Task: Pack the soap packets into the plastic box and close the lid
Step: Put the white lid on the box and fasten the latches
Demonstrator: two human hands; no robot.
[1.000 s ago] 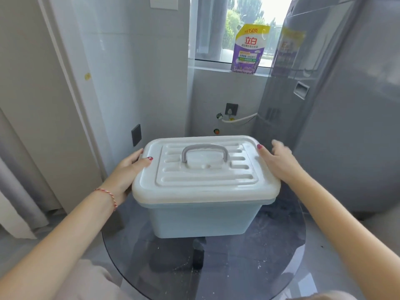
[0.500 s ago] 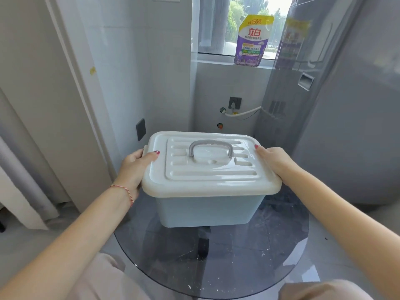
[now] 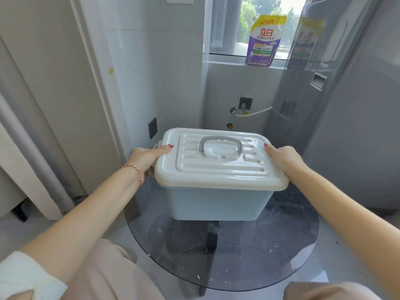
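- My left hand point(image 3: 145, 158) grips the left end of the plastic box point(image 3: 216, 204): the thumb lies flat on the lid point(image 3: 218, 167), its red nail pointing inward, and the fingers curl down over the lid's edge (their tips are hidden, so I cannot tell what they press underneath).
- My right hand point(image 3: 283, 160) holds the opposite end the same way, thumb on top, fingers wrapped under the rim out of sight.
- The lid sits closed on the pale blue box, between my two thumbs; its grey handle point(image 3: 220, 144) lies folded flat midway between them.
- The box stands on the round dark glass bench point(image 3: 238, 256), just below my fingers.
- No soap packet shows near my fingers; the box walls are too cloudy to tell what is inside.
- A red string bracelet point(image 3: 135, 172) circles my left wrist, just behind the hand.
- Well beyond my fingers, a purple and yellow detergent pouch point(image 3: 265, 41) stands upright on the window sill point(image 3: 227, 60).
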